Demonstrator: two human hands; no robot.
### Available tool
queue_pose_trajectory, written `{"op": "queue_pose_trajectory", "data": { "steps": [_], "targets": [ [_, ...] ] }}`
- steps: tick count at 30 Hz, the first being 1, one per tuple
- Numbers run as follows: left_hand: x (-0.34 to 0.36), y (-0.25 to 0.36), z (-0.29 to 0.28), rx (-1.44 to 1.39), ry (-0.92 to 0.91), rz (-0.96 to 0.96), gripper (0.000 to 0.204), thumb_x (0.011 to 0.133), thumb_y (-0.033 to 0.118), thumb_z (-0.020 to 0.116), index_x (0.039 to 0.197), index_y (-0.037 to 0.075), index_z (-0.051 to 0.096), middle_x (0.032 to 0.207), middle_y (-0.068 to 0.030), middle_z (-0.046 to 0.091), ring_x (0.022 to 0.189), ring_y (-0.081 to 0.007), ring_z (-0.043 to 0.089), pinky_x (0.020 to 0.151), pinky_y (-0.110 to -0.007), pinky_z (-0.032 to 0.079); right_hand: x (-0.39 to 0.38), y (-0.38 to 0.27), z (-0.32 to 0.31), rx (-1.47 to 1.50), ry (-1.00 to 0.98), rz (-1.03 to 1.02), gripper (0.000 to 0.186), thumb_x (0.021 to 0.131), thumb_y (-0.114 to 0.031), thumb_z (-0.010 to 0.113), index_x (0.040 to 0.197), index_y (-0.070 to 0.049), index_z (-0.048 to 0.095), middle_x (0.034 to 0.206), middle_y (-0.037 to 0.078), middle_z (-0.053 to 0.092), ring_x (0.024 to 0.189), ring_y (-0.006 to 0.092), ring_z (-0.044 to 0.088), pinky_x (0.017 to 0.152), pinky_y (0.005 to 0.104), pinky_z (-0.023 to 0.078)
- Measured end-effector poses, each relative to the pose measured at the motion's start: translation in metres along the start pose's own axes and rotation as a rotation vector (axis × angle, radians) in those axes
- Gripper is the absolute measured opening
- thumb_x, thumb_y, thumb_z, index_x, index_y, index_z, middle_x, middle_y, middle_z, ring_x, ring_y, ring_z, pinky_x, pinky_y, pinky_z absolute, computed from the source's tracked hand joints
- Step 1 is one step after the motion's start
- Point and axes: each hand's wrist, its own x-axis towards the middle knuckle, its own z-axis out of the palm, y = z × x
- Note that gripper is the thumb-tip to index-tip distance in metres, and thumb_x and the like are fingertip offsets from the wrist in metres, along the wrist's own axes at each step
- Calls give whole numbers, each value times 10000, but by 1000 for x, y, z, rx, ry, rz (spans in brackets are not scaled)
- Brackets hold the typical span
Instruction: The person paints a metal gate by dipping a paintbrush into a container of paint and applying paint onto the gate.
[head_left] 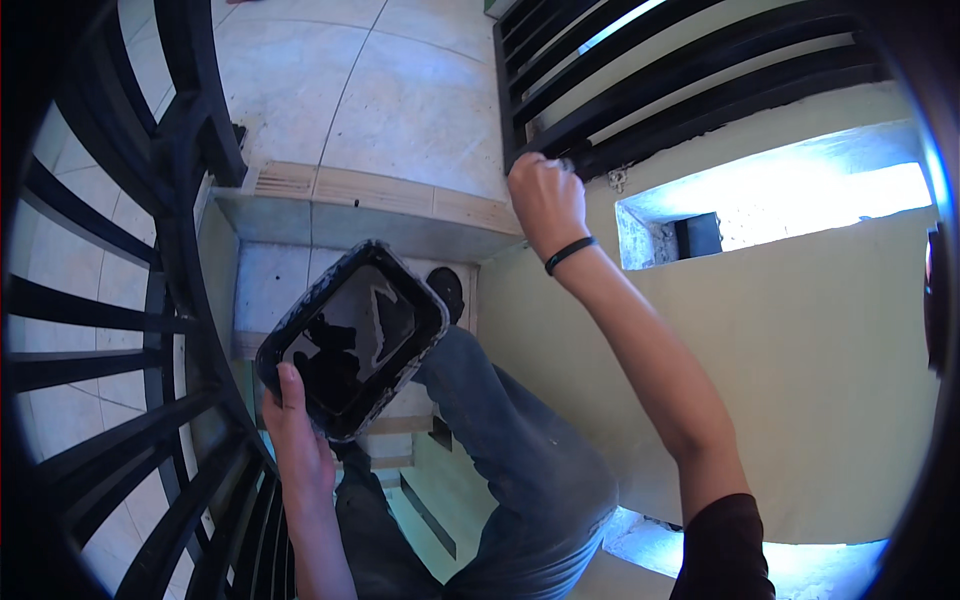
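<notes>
My left hand [295, 420] grips the near-left side of a rectangular plastic tray [405, 370] holding glossy black liquid, its rim streaked and stained. My right hand [548, 200], with a dark band on the wrist, is raised at the lower bar of a black railing [640, 140] at upper right. Its fingers are curled round something dark that I cannot make out, mostly hidden by the hand.
Black curved railing bars [100, 330] run down the left. Pale tiled steps [400, 100] lie ahead, with my dark shoe [446, 292] on one. A cream wall [780, 370] on the right has a bright recessed opening [800, 180]. My legs fill the lower middle.
</notes>
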Motion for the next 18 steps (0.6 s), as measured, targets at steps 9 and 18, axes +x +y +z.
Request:
{"op": "queue_pose_trajectory", "data": {
  "steps": [9,18],
  "targets": [
    [0,3,-6,24,38,11,600,1041,447,590,1410,-10,467,1336,-111,591,1211,-194,603,1054,-356,490,21,77,-24,271,85,249,359,1031,-293,553,822,-30,680,733,240,700,718,399,723,656,487,590],
    [0,-1,-9,73,43,-14,620,1055,454,555,1466,7,427,1423,-121,550,1304,-218,558,1128,-384,444,51,99,-33,405,-143,-102,293,971,-238,657,859,21,737,827,272,690,863,444,686,811,489,564]
  ]
}}
